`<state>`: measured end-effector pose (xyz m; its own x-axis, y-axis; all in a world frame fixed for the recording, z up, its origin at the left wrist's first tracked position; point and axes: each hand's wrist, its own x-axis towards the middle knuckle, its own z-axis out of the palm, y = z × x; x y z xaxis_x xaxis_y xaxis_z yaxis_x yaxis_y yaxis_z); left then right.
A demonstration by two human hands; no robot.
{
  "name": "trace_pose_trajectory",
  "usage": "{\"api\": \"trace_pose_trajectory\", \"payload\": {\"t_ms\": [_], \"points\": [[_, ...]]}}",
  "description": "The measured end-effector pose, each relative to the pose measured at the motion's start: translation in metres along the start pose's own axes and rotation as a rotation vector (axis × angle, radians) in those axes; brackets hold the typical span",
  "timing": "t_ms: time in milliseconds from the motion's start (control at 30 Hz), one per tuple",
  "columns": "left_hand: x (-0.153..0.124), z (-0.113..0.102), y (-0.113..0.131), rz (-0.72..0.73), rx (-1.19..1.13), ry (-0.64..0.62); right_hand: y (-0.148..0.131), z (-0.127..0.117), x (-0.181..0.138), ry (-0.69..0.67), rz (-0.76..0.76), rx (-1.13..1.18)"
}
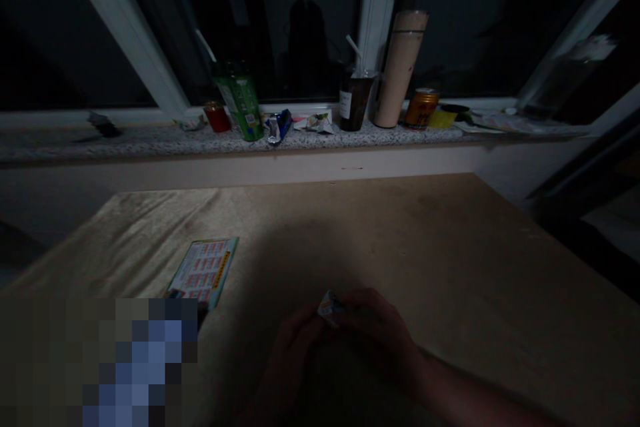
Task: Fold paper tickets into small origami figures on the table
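In dim light, a small piece of folded printed paper (329,305), whitish with coloured marks, stands up between my two hands, just above the tabletop. My left hand (299,335) pinches its left side with thumb and fingers. From the other side my right hand (379,320) closes round its right edge, the fingers curled and partly in shadow. Farther left on the table lies a flat printed card or leaflet (204,270) with rows of red and white blocks, apart from both hands.
The wooden table (425,233) carries a wrinkled shiny cloth or film (145,227) on its left. Along the stone sill (300,140) stand a green container (243,103), a dark cup with a straw (354,103), a beige flask (401,70) and an orange can (421,109). The lower left is pixelated.
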<state>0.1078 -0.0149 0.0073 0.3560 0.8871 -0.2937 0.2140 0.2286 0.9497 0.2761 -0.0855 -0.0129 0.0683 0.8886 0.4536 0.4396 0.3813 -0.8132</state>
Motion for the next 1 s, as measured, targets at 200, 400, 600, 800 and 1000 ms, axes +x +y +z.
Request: {"api": "trace_pose_trajectory", "payload": {"t_ms": [200, 400, 600, 800, 1000], "points": [[0.003, 0.007, 0.017, 0.025, -0.147, -0.277, -0.003, 0.009, 0.004, 0.1, 0.286, 0.306], [0.006, 0.006, 0.021, -0.013, -0.094, -0.271, -0.01, 0.01, 0.012, 0.045, 0.297, 0.486], [0.004, 0.007, 0.021, -0.025, -0.011, -0.307, -0.004, -0.006, 0.01, 0.032, 0.217, 0.141], [0.003, 0.007, 0.012, 0.012, 0.166, -0.373, -0.001, -0.003, 0.011, -0.156, 0.22, -0.101], [0.002, 0.01, 0.009, 0.069, 0.252, -0.457, -0.002, 0.002, 0.016, -0.192, 0.081, -0.254]]}}
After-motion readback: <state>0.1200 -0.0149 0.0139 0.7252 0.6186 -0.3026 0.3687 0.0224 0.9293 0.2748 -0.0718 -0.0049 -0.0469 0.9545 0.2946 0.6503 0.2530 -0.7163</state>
